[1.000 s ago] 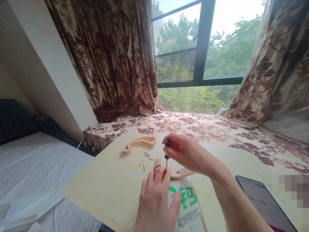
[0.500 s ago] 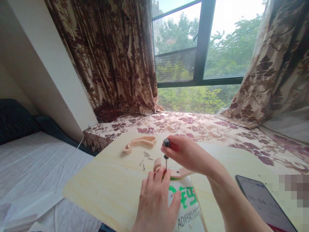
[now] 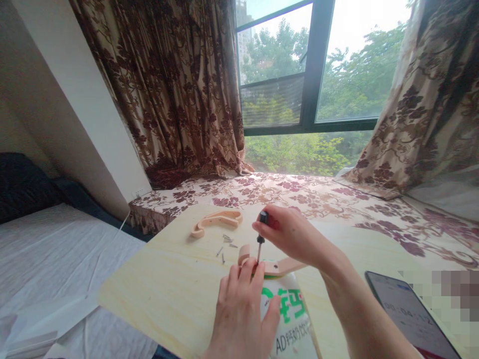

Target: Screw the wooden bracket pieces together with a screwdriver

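Observation:
My right hand (image 3: 290, 234) is closed around a screwdriver (image 3: 260, 238) with a dark and red handle. Its shaft points down, slightly tilted, at a pale curved wooden piece (image 3: 286, 267). On that piece the fingertips of my left hand (image 3: 241, 309) press down beside the screwdriver tip, which they partly hide. A dark hole or screw head shows in the wood to the right. Under the wood and my left hand lies a white package (image 3: 290, 326) with green print. Farther back rests a second curved wooden piece (image 3: 220, 219), with several small screws (image 3: 223, 258) near it.
A pale wood-patterned tabletop (image 3: 157, 294) carries everything. At the right lies a phone (image 3: 406, 311) displaying a running timer. Behind the table is a ledge with flowered cloth (image 3: 314, 197) below a window. To the left is a bed (image 3: 56, 254).
My right hand and the screwdriver handle have shifted slightly right and turned, so the shaft leans a little more. My left hand and the wooden pieces stay put.

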A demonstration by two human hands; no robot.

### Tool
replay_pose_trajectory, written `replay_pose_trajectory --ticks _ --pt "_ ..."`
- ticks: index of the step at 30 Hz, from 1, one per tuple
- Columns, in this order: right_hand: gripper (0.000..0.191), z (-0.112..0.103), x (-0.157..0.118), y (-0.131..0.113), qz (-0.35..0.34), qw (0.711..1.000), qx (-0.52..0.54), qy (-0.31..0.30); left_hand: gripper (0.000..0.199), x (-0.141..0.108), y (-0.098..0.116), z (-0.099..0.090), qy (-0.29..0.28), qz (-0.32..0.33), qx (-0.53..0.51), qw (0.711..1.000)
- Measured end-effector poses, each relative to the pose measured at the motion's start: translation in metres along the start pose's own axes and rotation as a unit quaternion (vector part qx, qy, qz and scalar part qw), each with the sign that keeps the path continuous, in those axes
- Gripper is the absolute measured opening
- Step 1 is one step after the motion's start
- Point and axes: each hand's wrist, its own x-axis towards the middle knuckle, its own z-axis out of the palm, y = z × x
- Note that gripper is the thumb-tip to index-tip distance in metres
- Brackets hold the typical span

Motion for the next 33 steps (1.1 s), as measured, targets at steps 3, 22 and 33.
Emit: replay_pose_trajectory --ticks 3,22,33 --pt "0.025 -0.0016 -0.0002 0.0004 0.009 1.000 -0.009 0.001 0.053 -0.0006 0.0001 -0.0003 0.002 0.004 0.004 1.000" --pt "0.011 -0.0048 -0.0045 -0.0031 -0.035 0.997 0.051 -0.043 0.053 -0.0011 -0.0013 0.0034 0.030 0.017 0.007 0.999" --pt "0.008 -0.0041 -0.0045 -0.0041 -0.041 0.997 0.055 -0.042 0.051 0.0007 -0.0007 0.0034 0.026 0.009 0.005 1.000"
